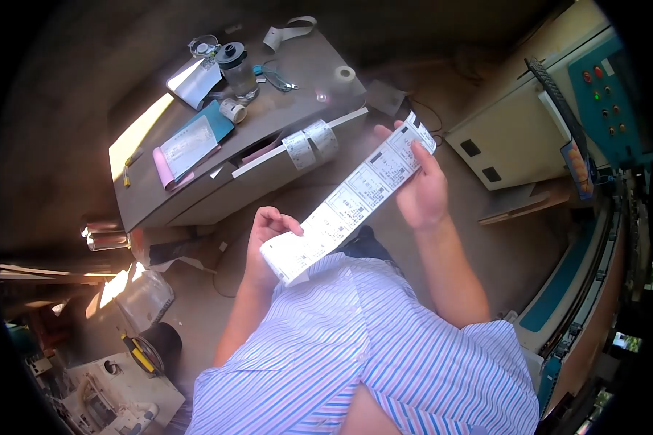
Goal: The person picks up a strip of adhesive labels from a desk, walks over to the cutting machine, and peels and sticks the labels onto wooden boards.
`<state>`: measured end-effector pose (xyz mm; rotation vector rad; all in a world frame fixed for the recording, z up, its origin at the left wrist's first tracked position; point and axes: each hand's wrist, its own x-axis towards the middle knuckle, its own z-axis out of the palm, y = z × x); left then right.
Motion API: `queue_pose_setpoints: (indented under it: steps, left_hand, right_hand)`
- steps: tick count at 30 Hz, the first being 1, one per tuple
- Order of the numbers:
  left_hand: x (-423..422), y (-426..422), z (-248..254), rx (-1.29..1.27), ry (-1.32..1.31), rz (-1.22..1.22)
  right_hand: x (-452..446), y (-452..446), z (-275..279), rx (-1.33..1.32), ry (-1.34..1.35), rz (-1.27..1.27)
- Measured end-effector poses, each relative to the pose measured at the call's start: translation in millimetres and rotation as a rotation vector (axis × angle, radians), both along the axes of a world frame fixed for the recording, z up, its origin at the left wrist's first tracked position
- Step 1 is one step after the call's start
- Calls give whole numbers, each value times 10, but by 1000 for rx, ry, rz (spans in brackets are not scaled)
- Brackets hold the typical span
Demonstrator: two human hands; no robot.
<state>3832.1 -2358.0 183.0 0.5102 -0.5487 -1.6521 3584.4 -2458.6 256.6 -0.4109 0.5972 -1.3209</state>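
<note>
A long strip of printed labels (352, 199) stretches diagonally between my two hands, in front of my striped shirt. Its white face carries several boxed prints with small codes. My left hand (268, 235) grips the lower end, fingers curled over the edge near the curling tip. At the upper end, my right hand (421, 185) pinches the strip with the thumb on top and the fingers behind it. More labels (310, 143) hang over the edge of the open desk drawer (257, 163), beyond the strip.
The desk (297, 94) bears a clear jar (237, 72), a paper pad (189, 145), a small tape roll (345, 74), scissors (279, 78) and a screwdriver (129, 167). On the right stands a machine with a teal button panel (606, 94). At lower left is other equipment (109, 399).
</note>
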Motion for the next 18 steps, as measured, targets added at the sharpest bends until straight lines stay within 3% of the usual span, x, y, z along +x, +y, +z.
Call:
queue_pose_setpoints:
  steps: [7, 10, 18]
  left_hand:
    - [232, -102, -160, -62, 218, 54]
    - [242, -138, 2, -6, 127, 152]
    - [436, -478, 10, 30, 413, 286]
  right_hand:
    - [-3, 94, -65, 81, 1, -93]
    - [54, 217, -71, 106, -11, -75]
    - [340, 586, -10, 190, -69, -23]
